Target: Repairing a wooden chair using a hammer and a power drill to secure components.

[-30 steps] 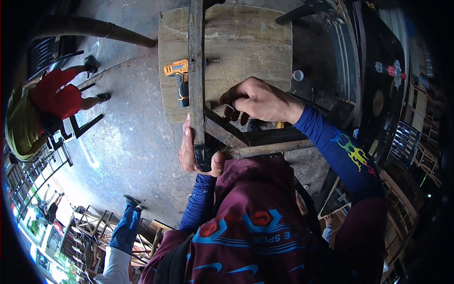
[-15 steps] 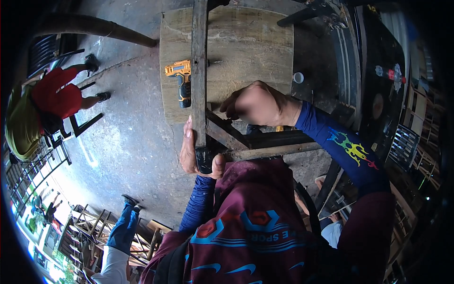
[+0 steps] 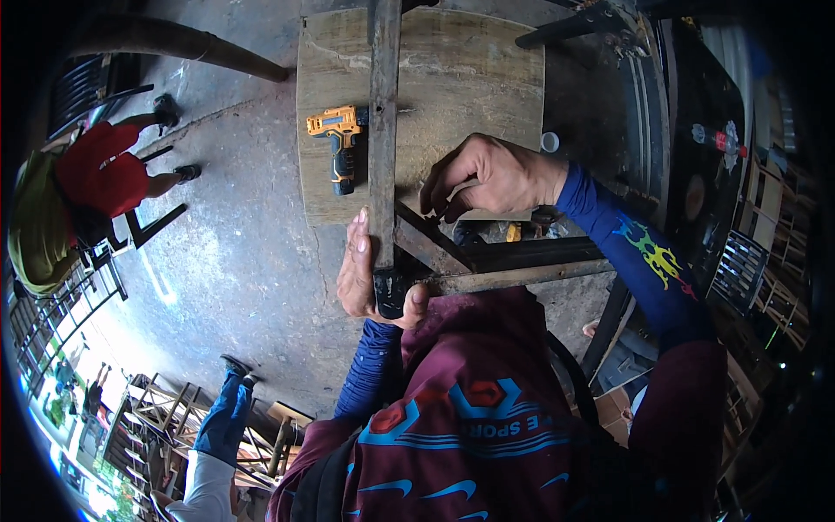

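My left hand point(image 3: 355, 278) is closed round the dark corner of a wooden frame point(image 3: 383, 165), its fingers along the outer side and its thumb at the near end. One long bar of the frame runs away from me and another runs right along my shirt. Inside the corner sits a diagonal brace point(image 3: 430, 246). My right hand point(image 3: 500, 177) hovers just above the brace, fingers curled and tips bent down beside the long bar. Whatever its fingertips pinch is too small or hidden to name. Left of the bar, a yellow and black cordless drill point(image 3: 341, 148) lies on its side.
The drill rests on a wood-grained board point(image 3: 470, 70). To its right is a small white cup point(image 3: 550, 142). A plastic bottle point(image 3: 720, 137) lies on a dark surface at the right. A person in red shorts point(image 3: 104, 170) is at the left; another in jeans point(image 3: 224, 413) is lower left.
The frame and my left hand have shifted a little to the right, so more of the drill shows. My right hand has moved slightly right, its fingers more bent.
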A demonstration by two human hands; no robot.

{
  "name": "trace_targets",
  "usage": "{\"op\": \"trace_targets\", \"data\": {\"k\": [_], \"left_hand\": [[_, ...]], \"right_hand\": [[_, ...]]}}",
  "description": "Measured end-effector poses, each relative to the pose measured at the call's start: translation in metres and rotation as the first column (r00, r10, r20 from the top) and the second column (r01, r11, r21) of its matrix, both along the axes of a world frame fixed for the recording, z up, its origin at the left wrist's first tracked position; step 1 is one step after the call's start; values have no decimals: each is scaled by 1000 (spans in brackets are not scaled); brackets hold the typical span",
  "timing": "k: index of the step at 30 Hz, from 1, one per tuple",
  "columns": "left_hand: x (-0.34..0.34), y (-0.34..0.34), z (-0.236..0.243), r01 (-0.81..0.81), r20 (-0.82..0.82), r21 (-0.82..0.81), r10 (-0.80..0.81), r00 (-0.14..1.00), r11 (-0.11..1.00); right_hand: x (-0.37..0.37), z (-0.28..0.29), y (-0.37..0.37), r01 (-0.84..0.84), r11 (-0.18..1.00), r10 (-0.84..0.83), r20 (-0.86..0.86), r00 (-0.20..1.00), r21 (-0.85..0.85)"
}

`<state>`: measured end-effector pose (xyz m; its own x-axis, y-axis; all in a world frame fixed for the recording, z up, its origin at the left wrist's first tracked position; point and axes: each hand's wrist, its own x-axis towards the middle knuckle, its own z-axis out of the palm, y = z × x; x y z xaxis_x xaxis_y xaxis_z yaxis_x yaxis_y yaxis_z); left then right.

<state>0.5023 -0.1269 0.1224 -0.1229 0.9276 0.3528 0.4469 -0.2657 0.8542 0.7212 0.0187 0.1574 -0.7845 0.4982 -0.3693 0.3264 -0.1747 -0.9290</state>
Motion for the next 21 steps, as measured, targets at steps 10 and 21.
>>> {"op": "trace_targets", "data": {"k": [10, 21], "left_hand": [[5, 12, -4, -13, 59, 127, 5, 998, 992], [2, 6, -4, -23, 90, 172, 8, 996, 985]], "right_hand": [[-15, 4, 14, -316, 948, 304, 215, 928, 24], [7, 21, -29, 52, 886, 56, 217, 974, -461]]}}
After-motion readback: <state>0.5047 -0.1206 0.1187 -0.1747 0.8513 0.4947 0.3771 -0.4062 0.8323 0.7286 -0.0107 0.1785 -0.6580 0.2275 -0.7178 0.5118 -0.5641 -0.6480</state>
